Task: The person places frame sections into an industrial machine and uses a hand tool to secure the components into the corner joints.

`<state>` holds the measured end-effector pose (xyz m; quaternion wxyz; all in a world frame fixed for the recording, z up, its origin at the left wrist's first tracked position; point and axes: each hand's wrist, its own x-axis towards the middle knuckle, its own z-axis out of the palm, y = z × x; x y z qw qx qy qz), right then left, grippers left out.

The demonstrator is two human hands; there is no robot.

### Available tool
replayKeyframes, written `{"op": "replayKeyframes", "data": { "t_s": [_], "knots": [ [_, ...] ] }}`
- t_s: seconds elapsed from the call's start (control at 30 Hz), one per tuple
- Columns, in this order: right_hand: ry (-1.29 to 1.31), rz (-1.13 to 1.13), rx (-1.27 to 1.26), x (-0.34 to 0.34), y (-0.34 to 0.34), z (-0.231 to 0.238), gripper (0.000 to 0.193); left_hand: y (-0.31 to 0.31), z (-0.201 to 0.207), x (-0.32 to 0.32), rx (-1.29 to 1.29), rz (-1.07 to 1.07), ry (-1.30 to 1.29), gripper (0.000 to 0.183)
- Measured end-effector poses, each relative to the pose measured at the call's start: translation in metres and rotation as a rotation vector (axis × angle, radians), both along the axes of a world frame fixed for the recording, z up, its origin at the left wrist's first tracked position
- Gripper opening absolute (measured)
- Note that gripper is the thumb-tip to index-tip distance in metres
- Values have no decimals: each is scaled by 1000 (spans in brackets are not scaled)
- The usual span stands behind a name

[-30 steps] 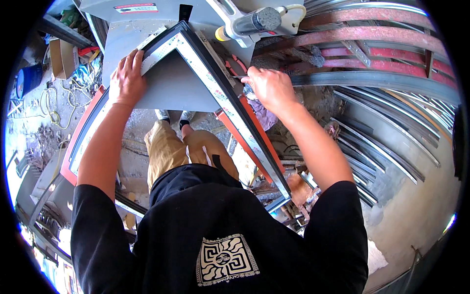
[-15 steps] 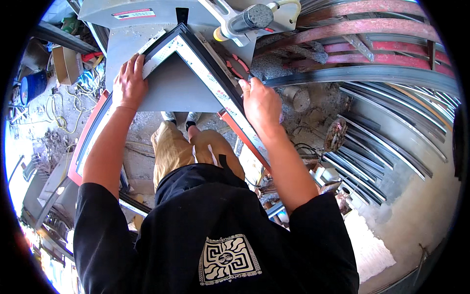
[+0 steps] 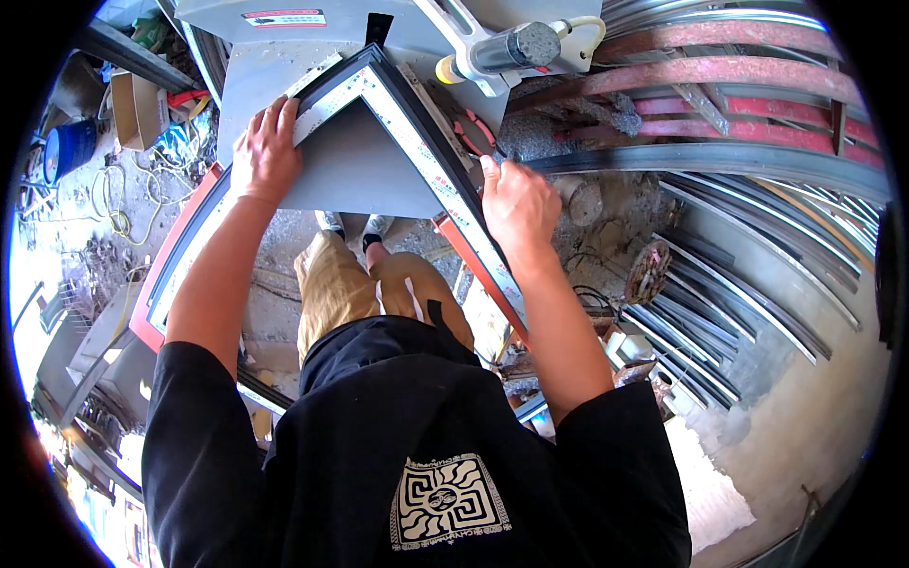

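At the far left of the frame, a blue bucket (image 3: 68, 147) sits at the rim, its contents too small to make out, and a cardboard box (image 3: 135, 106) stands just right of it, its inside not visible. Loose cords (image 3: 114, 204) lie on the gritty floor below them. The left hand (image 3: 266, 153), in the upper left of the centre, lies flat on the left arm of the mitred frame corner (image 3: 374, 80), fingers together and stretched toward the joint. The frame's 2 arms run down and outward from that peak at upper centre; their lower ends pass behind the person's arms and black shirt. The frame rests on a grey machine table (image 3: 355, 180), whose top edge is cut off by the picture. The right hand (image 3: 516, 204), right of centre, presses on the right arm of the frame, fingers curled close together over its outer edge. Above it, a grey motor (image 3: 516, 45) hangs over the table. Further right, stacked metal profiles (image 3: 748, 275) fan toward the lower right.
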<state>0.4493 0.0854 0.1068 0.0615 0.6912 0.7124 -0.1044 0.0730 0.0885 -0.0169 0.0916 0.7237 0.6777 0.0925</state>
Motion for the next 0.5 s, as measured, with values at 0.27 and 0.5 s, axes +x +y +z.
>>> {"op": "replayKeyframes", "data": {
  "t_s": [0.27,0.5],
  "knots": [
    [-28,-347,-120,-32,-7,2,63,1,-2,1,30,-10,-12,83],
    [22,-235,-106,-20,-5,4,57,-2,-6,-5,34,16,20,70]
  ]
}}
